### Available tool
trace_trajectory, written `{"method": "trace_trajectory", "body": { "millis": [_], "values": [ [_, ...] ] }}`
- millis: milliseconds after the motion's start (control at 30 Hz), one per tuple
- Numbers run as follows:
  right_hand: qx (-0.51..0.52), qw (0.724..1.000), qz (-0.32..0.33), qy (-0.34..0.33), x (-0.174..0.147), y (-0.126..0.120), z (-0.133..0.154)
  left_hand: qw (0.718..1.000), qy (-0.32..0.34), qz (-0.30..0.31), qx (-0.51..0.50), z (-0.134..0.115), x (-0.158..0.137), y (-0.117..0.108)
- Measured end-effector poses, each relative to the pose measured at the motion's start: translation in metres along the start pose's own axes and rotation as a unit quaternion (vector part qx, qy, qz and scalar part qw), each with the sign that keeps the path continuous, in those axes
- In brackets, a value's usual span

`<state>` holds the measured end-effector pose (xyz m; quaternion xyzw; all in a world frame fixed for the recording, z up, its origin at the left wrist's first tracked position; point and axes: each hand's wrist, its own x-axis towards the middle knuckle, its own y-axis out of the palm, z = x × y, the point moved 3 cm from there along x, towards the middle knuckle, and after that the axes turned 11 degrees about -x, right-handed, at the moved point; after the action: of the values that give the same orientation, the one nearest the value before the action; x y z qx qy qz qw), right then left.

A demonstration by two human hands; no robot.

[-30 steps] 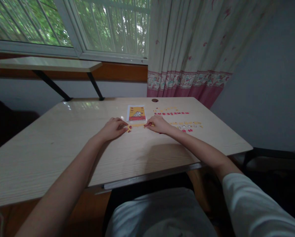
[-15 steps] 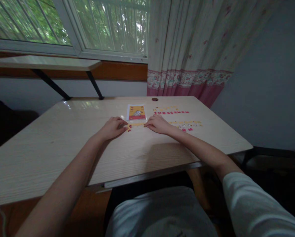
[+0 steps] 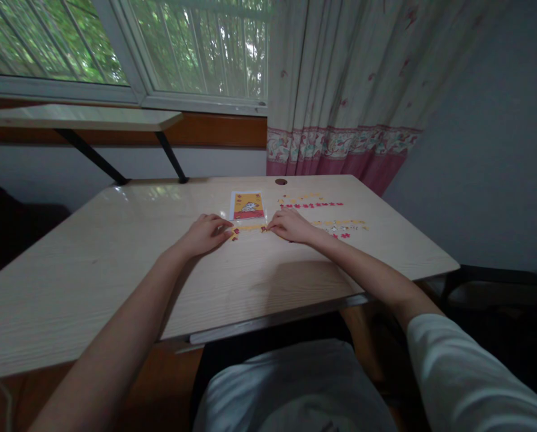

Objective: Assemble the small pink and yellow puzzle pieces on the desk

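Just below the picture card [image 3: 249, 206], a short row of yellow jigsaw pieces [image 3: 250, 227] lies flat on the table [image 3: 128, 264]. My left hand [image 3: 209, 233] is curled at the row's left end, its thumb and index finger against the end piece with dark red marks [image 3: 236, 231]. From the other side, my right hand [image 3: 291, 226] has its fingertips pinched together at the edge of the right end piece [image 3: 263, 228]. A small loose-looking piece [image 3: 234, 239] sits under the left end. The exact finger contact is too small to see clearly.
To the right lie a pink row of pieces [image 3: 313, 205], scattered yellow pieces [image 3: 308, 197] and more pieces [image 3: 344, 227] partly behind my right wrist. A raised shelf [image 3: 83, 117] on black struts stands at the back left. A curtain [image 3: 340, 144] hangs behind the table.
My right fingertips have drawn slightly right, uncovering more of the row's right end piece. My left hand stays at the left end. The view has shifted slightly.
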<state>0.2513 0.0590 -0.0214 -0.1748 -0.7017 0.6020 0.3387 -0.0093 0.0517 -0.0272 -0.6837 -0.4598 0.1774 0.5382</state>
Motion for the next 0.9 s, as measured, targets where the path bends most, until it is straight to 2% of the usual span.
{"method": "trace_trajectory", "body": {
  "millis": [400,633,900],
  "values": [
    [-0.002,1.000,0.017,0.002,-0.0023,-0.0023,0.0054,1.000,0.007,0.002,-0.011,-0.0027,0.0001,-0.0010],
    [0.002,1.000,0.002,-0.017,-0.0011,0.0009,0.0038,1.000,0.016,0.002,-0.019,-0.0033,0.0008,-0.0008],
    [0.005,1.000,-0.003,-0.010,-0.0018,-0.0008,0.0056,1.000,0.017,0.002,-0.012,-0.0041,0.0012,-0.0014]
  ]
}}
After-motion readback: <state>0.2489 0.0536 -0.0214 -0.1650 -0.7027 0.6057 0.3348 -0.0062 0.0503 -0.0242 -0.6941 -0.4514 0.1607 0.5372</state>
